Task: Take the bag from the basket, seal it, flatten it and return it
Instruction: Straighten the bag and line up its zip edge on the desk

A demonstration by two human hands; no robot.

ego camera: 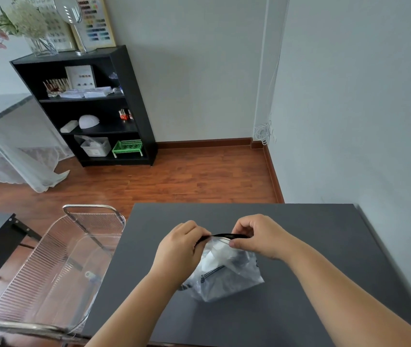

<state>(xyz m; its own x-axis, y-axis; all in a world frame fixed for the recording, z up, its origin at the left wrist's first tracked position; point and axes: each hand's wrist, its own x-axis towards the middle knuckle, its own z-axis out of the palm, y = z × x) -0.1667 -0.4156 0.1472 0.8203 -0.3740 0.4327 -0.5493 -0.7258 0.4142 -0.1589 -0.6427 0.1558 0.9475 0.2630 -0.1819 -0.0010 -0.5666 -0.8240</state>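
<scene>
Head view: puffy translucent bag (227, 274).

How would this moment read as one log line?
step: sealing | bag: on table | left hand, right hand: pinching black strip | basket: left of table

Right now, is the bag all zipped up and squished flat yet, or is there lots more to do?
Not yet. Done: the bag is out of the clear basket and stands on the dark table. In hand: the left hand and the right hand pinch its black zip strip at the top, so sealing is under way. Left: the bag looks puffy, so it needs flattening, then goes back in the basket.
</scene>
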